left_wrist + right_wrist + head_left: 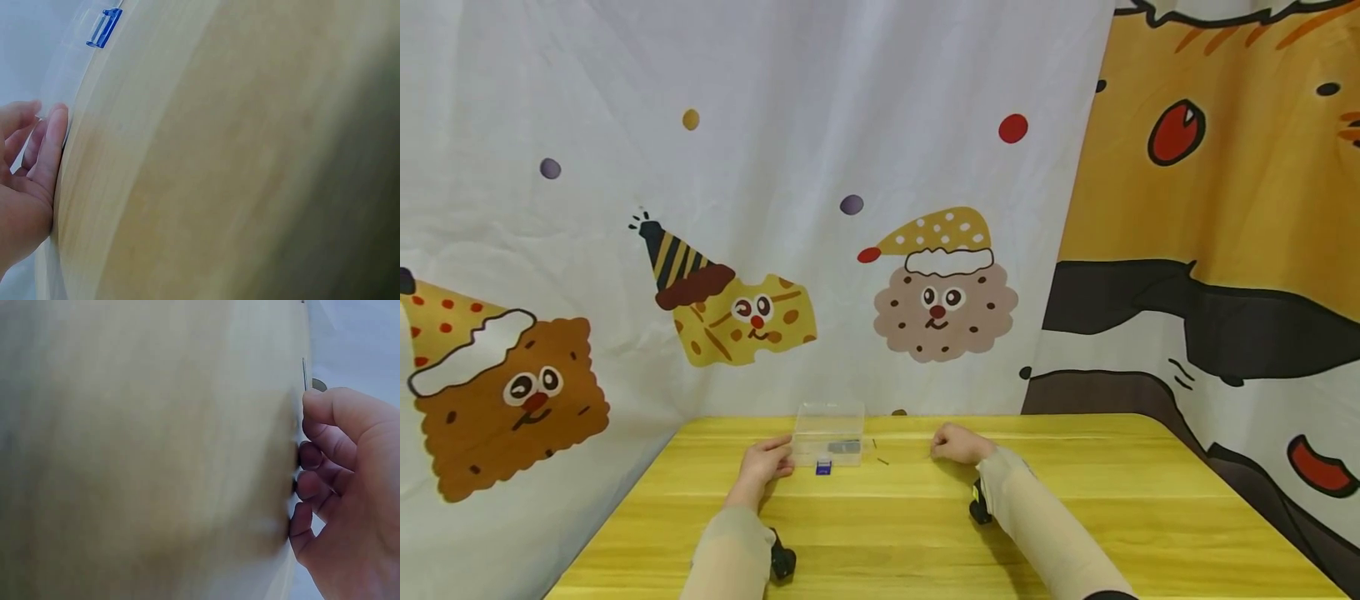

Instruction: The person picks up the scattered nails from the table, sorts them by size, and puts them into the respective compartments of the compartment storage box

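Observation:
A clear plastic box (826, 456) with its lid raised stands at the back of the table. A blue latch (823, 468) is at its front, and a grey piece (844, 447) shows inside. My left hand (764, 463) rests on the table at the box's left side, its fingertips touching the wall near the front corner; the blue latch (105, 28) appears beyond it in the left wrist view. To the right of the box, my right hand (958, 443) pinches a thin metal rod (304, 372) between thumb and forefinger, its other fingers curled near the tabletop.
Two thin dark rods (882, 461) lie on the wooden table (880, 533) just right of the box. Close behind the table's far edge hangs a printed curtain (842, 333). Each wrist wears a small black camera (782, 560).

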A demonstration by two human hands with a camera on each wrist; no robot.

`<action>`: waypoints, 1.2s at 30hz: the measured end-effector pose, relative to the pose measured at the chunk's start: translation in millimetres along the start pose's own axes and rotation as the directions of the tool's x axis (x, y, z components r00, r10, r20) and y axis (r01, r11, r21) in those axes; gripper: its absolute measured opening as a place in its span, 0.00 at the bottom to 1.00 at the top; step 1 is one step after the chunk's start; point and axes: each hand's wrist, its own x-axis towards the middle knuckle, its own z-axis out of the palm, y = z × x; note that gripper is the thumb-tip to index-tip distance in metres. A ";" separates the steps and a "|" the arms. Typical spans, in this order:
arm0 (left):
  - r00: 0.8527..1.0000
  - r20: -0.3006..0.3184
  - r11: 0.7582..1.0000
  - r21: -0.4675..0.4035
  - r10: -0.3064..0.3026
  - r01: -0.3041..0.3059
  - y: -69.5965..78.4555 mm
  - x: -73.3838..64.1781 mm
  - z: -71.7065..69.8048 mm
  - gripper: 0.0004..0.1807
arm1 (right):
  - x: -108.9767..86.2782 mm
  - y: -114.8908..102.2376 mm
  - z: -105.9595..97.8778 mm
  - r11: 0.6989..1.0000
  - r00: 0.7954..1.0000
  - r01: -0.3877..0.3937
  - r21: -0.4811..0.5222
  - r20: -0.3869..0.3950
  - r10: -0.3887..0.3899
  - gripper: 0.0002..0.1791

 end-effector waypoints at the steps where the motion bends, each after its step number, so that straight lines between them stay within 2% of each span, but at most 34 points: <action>1: 1.000 -0.004 1.000 0.002 0.000 0.000 0.5 -0.3 0.2 0.21 | 0.2 -0.5 -0.1 0.999 0.999 -0.033 0.006 -0.003 0.033 0.14; 5: 1.000 -0.009 1.000 0.006 0.004 -0.004 2.2 -1.8 0.8 0.21 | 0.0 -3.0 -1.0 0.991 0.992 -0.127 0.039 -0.017 0.128 0.16; 8: 1.000 -0.005 1.000 0.007 0.010 -0.010 2.9 -2.9 1.0 0.21 | -2.4 -4.3 -2.6 0.986 0.988 -0.147 0.080 -0.033 0.150 0.14; 17: 1.000 -0.004 1.000 0.007 0.011 -0.011 1.8 -0.9 1.7 0.20 | -5.9 -0.2 -10.4 0.969 0.988 -0.112 0.219 -0.075 0.131 0.18; 21: 1.000 -0.005 1.000 0.006 0.004 -0.004 0.0 0.7 1.0 0.20 | -3.4 0.6 -9.7 0.944 0.983 -0.083 0.321 -0.127 0.129 0.17; 28: 1.000 -0.004 1.000 0.020 0.010 -0.010 -0.5 0.2 -0.8 0.21 | 1.3 -8.8 -10.5 0.900 0.972 -0.039 0.435 -0.191 0.134 0.16; 31: 1.000 -0.003 1.000 0.010 0.009 -0.009 -0.1 0.1 -0.8 0.21 | 2.0 -15.3 -12.0 0.883 0.967 -0.040 0.468 -0.205 0.153 0.14; 36: 1.000 0.001 1.000 -0.017 0.010 -0.010 -0.2 1.6 -0.5 0.21 | 7.6 -23.9 -15.1 0.876 0.958 -0.047 0.480 -0.226 0.175 0.16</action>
